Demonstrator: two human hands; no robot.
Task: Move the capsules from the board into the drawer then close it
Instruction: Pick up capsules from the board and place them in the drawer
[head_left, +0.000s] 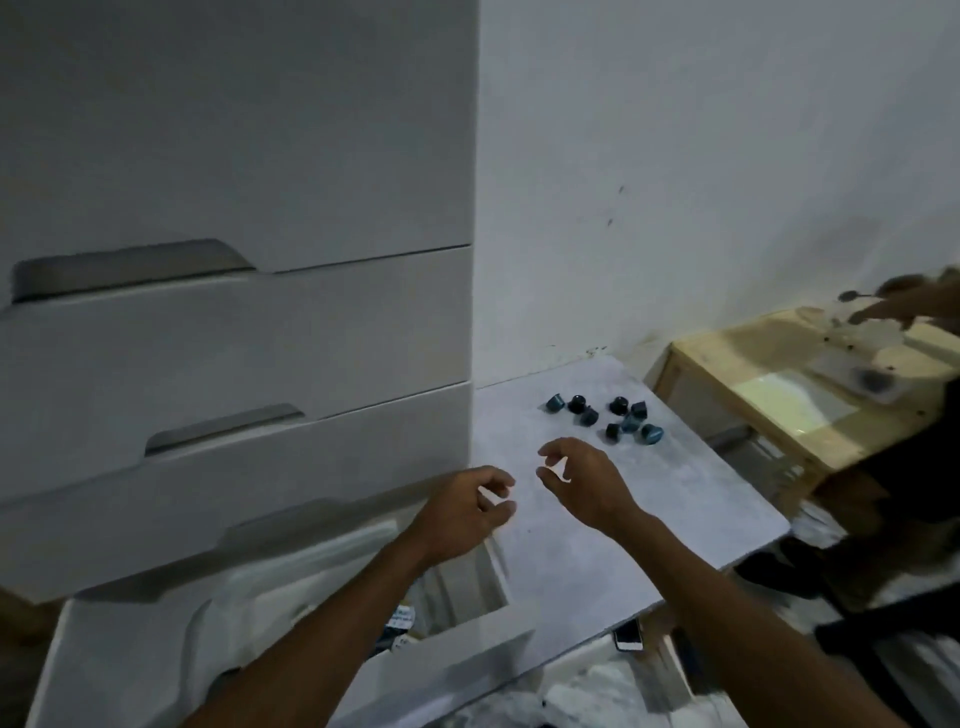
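Observation:
Several dark blue and black capsules (605, 418) lie in a loose cluster at the far end of a pale grey board (623, 519). My right hand (576, 480) hovers over the board just short of the capsules, fingers loosely curled, holding nothing. My left hand (465, 506) hangs beside it over the board's left edge, fingers also loosely curled and empty. Below my left forearm the bottom drawer (457, 649) of a white chest stands pulled out, with some items partly visible inside.
The white chest of drawers (234, 338) rises on the left with its upper drawers closed. A wooden box (789, 395) stands to the right of the board, and another person's hand (898, 306) reaches over it. A phone (628, 636) lies on the floor below the board.

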